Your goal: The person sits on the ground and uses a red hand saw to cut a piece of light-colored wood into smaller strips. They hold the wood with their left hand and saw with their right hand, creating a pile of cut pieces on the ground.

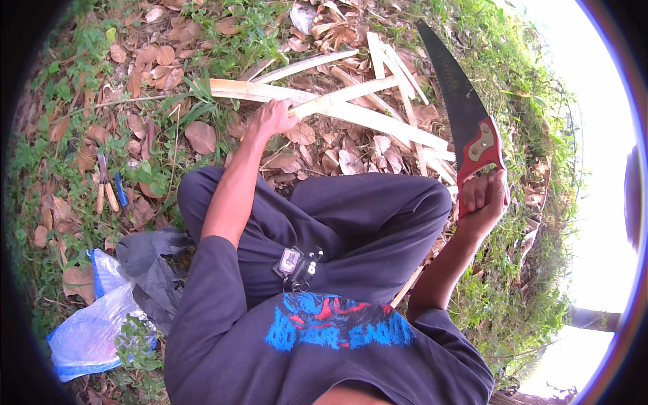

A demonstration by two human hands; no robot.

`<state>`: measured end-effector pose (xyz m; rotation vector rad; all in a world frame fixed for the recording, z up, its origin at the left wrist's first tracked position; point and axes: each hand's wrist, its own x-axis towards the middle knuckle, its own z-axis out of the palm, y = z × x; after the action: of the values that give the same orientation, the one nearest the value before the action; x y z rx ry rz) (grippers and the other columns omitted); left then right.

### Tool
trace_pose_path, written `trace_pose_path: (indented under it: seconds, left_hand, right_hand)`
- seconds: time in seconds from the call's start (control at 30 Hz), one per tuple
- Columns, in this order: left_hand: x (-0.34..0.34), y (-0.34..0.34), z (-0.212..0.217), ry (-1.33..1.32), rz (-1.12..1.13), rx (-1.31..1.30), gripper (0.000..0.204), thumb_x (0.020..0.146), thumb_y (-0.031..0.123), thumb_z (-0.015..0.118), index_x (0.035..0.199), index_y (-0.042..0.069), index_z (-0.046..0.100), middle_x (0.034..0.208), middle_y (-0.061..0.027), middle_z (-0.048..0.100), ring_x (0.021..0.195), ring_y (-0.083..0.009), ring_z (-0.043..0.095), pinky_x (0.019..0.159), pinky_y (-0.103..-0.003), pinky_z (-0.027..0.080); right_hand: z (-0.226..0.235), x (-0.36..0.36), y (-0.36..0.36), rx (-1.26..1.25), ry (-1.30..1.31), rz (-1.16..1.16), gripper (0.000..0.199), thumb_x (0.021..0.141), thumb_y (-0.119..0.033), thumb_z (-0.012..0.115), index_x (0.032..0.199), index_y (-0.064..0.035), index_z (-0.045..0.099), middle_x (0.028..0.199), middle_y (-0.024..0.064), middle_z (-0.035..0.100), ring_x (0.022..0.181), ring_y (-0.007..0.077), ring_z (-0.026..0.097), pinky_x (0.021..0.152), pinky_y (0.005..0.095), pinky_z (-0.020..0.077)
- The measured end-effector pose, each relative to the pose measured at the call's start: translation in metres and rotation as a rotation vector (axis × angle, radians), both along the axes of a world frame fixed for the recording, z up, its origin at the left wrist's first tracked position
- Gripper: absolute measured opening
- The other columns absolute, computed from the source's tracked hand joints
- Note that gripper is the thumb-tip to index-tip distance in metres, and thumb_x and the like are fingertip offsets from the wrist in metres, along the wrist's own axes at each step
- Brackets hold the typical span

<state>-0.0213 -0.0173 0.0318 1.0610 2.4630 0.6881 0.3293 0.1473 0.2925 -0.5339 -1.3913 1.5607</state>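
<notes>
Left hand (pixel 273 118) clasping a narrow strip (pixel 351 94), right hand (pixel 482 192) holding a saw (pixel 466 101) aloft

The left hand is gripping the narrow strip's left end; the strip is crossing over a wide board (pixel 391 127) on the leaf-strewn ground (pixel 162 74). The right hand is clenching the saw's red handle (pixel 487 158), and the blade is pointing up and away. The blade's left edge is showing apart from the right ends of the loose offcuts (pixel 310 66); beyond its right edge, low grass (pixel 533 121) is leaving open room. On the near side, crossed legs (pixel 378 202) are hemming the wood in. A small device (pixel 290 262) is resting on the lap. Past the left knee, wooden-handled tools (pixel 100 199) and a blue-handled tool (pixel 121 190) are lying side by side; nearer the person's left side, a dark bag (pixel 152 256) and a blue-edged plastic sheet (pixel 101 324) are bunching together. The ground is mixing dry brown leaves with green weeds, and bright daylight is washing out the right edge of the view.
</notes>
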Motion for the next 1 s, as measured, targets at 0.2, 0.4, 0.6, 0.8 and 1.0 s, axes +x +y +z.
trace_pose_path:
  seconds: [0.2,0.4,0.6,0.8,1.0]
  left_hand:
    - [0.009,-0.002,-0.021,0.376,-0.022,0.036,0.053,0.085,0.039,0.067,0.130,0.012,0.060,0.119,-0.0152,0.059,0.109,-0.0313,0.060,0.093,-0.046,0.051]
    - [-0.001,-0.010,-0.044,0.485,-0.016,0.111,0.049,0.080,0.035,0.077,0.124,0.017,0.064,0.113,-0.0087,0.059,0.107,-0.0261,0.055,0.093,-0.044,0.045]
    - [-0.012,0.000,-0.017,0.614,0.038,0.150,0.046,0.079,0.036,0.079,0.118,0.016,0.066,0.107,-0.0075,0.058,0.105,-0.0252,0.055,0.092,-0.043,0.044]
    - [-0.015,-0.002,-0.032,0.480,0.029,0.087,0.049,0.081,0.040,0.075,0.122,0.014,0.065,0.110,-0.0086,0.060,0.106,-0.0255,0.056,0.090,-0.044,0.048]
    - [-0.016,-0.002,-0.039,0.451,0.015,0.088,0.052,0.083,0.043,0.075,0.124,0.013,0.064,0.118,-0.0106,0.060,0.111,-0.0272,0.057,0.095,-0.044,0.047]
  right_hand:
    - [-0.023,-0.015,-0.025,0.018,-0.092,0.076,0.025,0.103,-0.014,0.049,0.080,-0.0049,0.048,0.051,-0.0024,0.036,0.038,0.0056,0.032,0.034,0.0210,0.0263]
    - [-0.047,-0.040,-0.049,-0.004,-0.247,0.217,0.022,0.101,-0.020,0.055,0.086,-0.0040,0.051,0.051,-0.0037,0.039,0.038,0.0042,0.034,0.035,0.0207,0.0257]
    - [-0.078,-0.056,-0.072,-0.049,-0.316,0.310,0.025,0.100,-0.026,0.061,0.096,-0.0019,0.056,0.057,-0.0052,0.045,0.043,0.0029,0.038,0.039,0.0201,0.0298]
    - [-0.106,-0.080,-0.088,-0.037,-0.422,0.274,0.022,0.098,-0.024,0.065,0.092,-0.0046,0.056,0.060,-0.0061,0.049,0.048,0.0014,0.043,0.044,0.0190,0.0329]
    - [-0.112,-0.082,-0.093,-0.056,-0.540,0.355,0.019,0.100,-0.019,0.060,0.095,-0.0006,0.057,0.062,0.0019,0.059,0.050,0.0067,0.053,0.048,0.0213,0.0419]
